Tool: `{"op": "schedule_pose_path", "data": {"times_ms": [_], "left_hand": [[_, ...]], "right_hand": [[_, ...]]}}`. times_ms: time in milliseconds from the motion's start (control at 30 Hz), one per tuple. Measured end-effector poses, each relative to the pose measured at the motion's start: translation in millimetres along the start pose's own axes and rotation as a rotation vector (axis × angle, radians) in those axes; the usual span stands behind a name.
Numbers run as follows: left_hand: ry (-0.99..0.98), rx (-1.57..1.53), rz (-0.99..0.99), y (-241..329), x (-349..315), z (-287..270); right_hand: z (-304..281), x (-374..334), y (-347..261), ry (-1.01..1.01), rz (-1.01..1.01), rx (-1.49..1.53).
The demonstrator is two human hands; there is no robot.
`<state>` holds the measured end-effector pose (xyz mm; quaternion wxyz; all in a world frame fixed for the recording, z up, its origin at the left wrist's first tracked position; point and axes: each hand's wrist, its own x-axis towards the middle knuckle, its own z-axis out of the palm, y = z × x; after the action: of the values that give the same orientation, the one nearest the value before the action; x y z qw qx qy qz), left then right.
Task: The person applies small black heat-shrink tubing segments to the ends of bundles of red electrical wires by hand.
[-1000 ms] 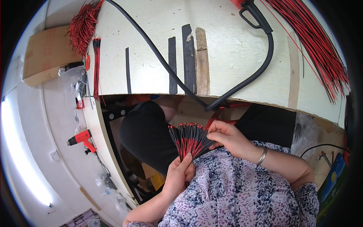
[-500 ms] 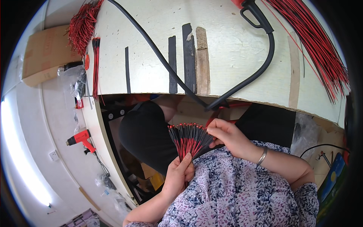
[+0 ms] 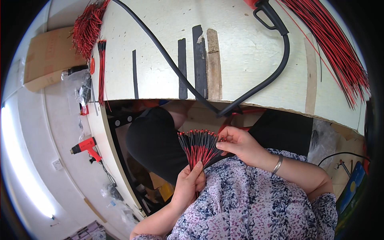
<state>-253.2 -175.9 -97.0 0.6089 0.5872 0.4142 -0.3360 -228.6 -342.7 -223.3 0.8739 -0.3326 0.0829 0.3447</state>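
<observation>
A fanned bundle of thin red and black wires [image 3: 199,149] rises above my lap, each with a black sleeve and a small red tip at its upper end. My left hand [image 3: 190,182] is closed round the lower part of the bundle, thumb in front. At the fan's right edge, my right hand [image 3: 239,145] has thumb and forefinger pinched on the outermost wires near their tips. Its other fingers curl behind, so exactly how many wires it grips is hidden.
The pale worktable [image 3: 248,60] spans ahead, with a thick black cable [image 3: 162,49] drooping over its edge. Red and black wires [image 3: 332,44] lie at far right; a tangled red bundle [image 3: 89,30] and a smaller wire bundle [image 3: 101,72] lie left. A red heat gun [image 3: 86,148] is at left.
My right thumb and forefinger have shifted slightly down and left along the fan's right edge. My left hand keeps its grip in the same place.
</observation>
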Motion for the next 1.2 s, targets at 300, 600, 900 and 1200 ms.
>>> {"op": "schedule_pose_path", "data": {"times_ms": [300, 600, 900, 1200], "left_hand": [[0.014, 0.003, 0.008, 1.7, -1.8, 0.9], [0.027, 0.011, 0.012, 1.8, -0.9, 1.0], [0.014, 0.011, 0.024, -1.0, -1.3, -0.3], [0.029, 0.251, 0.027, 1.3, -3.9, 9.1]], "right_hand": [[4.5, -2.6, -3.5, 0.006, 0.080, -0.025], [0.8, -4.0, -2.9, -0.020, 0.030, -0.042], [3.5, -5.3, -19.6, 0.002, 0.126, -0.034], [6.3, -4.8, -20.7, -0.039, 0.128, 0.042]]}}
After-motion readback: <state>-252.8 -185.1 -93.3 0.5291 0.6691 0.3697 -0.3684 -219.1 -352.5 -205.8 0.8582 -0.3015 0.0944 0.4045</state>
